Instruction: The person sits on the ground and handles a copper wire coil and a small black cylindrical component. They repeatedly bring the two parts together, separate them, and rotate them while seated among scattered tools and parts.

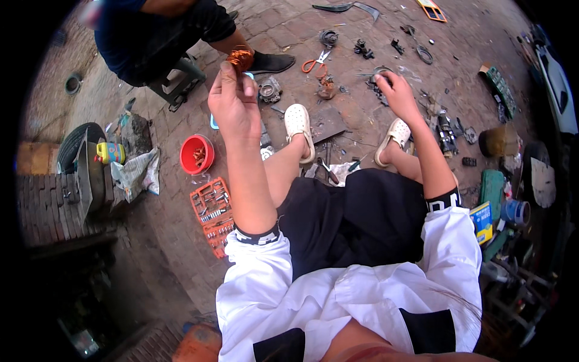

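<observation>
While a second person crouches opposite on the brick floor (181,253), the left hand (234,102) holds a bundle of copper wire (240,59) pinched at its fingertips, raised in front of the body. The right hand (395,87), well apart to the right, grips a small dark metal part (379,72); orange scissors (315,63) lie between.

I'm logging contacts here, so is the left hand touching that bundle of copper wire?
Touching. The head view shows the left hand raised with its fingertips pinched on the lower edge of the copper wire bundle, with no gap between them.
</observation>
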Motion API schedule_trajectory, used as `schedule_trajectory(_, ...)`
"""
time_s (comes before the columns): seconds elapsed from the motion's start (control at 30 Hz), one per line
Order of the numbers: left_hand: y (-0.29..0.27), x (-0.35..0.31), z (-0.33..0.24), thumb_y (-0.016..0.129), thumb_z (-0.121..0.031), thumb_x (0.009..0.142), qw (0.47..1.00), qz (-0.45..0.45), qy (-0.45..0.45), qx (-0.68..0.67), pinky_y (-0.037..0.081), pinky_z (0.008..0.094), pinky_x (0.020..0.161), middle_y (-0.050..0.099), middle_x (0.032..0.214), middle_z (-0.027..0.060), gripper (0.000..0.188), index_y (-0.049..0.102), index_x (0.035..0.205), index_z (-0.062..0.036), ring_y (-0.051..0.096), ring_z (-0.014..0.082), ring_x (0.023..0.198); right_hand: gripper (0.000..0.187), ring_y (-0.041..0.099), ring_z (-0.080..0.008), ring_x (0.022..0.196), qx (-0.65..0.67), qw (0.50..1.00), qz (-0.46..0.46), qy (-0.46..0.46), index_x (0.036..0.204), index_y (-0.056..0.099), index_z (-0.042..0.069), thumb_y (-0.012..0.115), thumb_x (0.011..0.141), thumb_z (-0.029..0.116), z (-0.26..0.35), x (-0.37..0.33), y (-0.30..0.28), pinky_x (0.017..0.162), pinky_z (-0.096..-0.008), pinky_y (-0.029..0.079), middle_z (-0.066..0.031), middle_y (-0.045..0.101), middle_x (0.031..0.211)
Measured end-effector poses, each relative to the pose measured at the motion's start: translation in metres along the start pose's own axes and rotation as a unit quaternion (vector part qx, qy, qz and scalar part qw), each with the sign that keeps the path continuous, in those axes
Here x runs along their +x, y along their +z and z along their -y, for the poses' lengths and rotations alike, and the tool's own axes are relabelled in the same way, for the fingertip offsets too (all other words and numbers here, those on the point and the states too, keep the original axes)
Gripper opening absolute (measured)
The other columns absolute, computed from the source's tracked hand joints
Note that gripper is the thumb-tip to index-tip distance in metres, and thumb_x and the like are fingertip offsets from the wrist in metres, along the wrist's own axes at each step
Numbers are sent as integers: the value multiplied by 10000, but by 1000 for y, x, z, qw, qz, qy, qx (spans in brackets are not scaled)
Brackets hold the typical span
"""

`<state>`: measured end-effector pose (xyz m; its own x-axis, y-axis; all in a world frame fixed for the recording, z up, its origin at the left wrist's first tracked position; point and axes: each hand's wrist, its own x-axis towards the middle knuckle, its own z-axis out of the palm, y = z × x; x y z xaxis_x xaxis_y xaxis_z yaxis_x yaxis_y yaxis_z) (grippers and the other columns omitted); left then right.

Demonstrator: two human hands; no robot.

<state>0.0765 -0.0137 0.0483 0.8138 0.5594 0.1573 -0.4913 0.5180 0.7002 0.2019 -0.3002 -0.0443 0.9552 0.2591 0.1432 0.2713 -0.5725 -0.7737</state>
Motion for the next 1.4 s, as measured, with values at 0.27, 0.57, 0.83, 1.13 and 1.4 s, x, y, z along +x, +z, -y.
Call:
schedule_trajectory(0.27, 20, -5, 21, 618, -197, 879, 998, 47, -4, 42, 380, 216, 481, 599, 746, 43, 213, 602, 927, 10, 474, 97, 532, 258, 407, -92, 590, 518, 778, 13, 356, 817, 553, 157, 601, 834, 410, -50, 12, 21, 584, -258, 379, 31, 504, 677)
schedule_trajectory(0.57, 31, -6, 59, 649, -229, 756, 605, 158, 100, 774, 487, 386, 657, 652, 834, 157, 228, 681, 878, -40, 623, 320, 726, 415, 524, -119, 746, 224, 922, 76, 307, 888, 644, 61, 604, 818, 468, -142, -13, 2, 683, -266, 416, -20, 616, 836)
schedule_trajectory(0.83, 41, 1, 71, 640, -182, 845, 737, 368, -278, 494, 459, 232, 597, 646, 765, 33, 253, 662, 963, 40, 564, 76, 637, 450, 614, -211, 877, 45, 963, 85, 250, 1008, 631, -47, 660, 789, 346, -227, -27, 42, 781, -328, 464, -156, 657, 946)
schedule_trajectory(1.13, 81, -7, 107, 657, -251, 840, 743, 407, -372, 380, 459, 228, 644, 615, 778, 23, 318, 633, 974, 36, 559, 84, 660, 424, 630, -279, 937, -74, 953, 109, 272, 1002, 650, 6, 655, 745, 342, -216, -15, 80, 824, -364, 480, -164, 651, 1008)
schedule_trajectory(1.4, 74, -2, 136, 641, -261, 856, 763, 356, -374, 388, 484, 244, 682, 648, 882, 68, 356, 621, 1040, 43, 586, 101, 670, 538, 600, -159, 860, 539, 791, 242, 161, 1045, 581, -18, 361, 958, 465, -26, -4, 20, 815, -293, 457, -91, 622, 933)
